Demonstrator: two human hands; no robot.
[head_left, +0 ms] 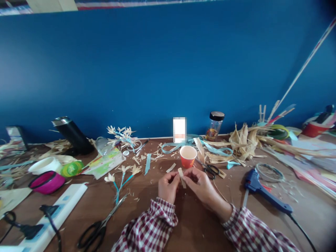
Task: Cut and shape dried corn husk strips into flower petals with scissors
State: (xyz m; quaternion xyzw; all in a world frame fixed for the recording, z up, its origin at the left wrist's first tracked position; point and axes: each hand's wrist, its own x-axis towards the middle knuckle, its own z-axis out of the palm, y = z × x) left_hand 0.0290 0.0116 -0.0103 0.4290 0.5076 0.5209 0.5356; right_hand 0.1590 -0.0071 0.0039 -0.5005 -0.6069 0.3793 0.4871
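Observation:
Between my two hands is a short strip of pale dried husk [181, 172], pinched at its edges. My left hand [168, 185] grips it from the left with thumb and fingers closed. From the other side, the thumb and forefinger of my right hand [200, 183] press on it. Just behind the fingers stands a red paper cup [188, 159] with a pale inside. Husk flowers [123, 175] with blue-wrapped stems lie to the left, beside large black-handled scissors [101, 225]. A smaller pair of scissors [211, 170] rests right of the cup.
A blue glue gun [265, 192] with its cord lies at right. At left are a white power strip [56, 213], a magenta container [47, 182] and a tilted black flask [75, 136]. A lidded jar [214, 126] and heaped husks [245, 141] stand along the blue partition [162, 70].

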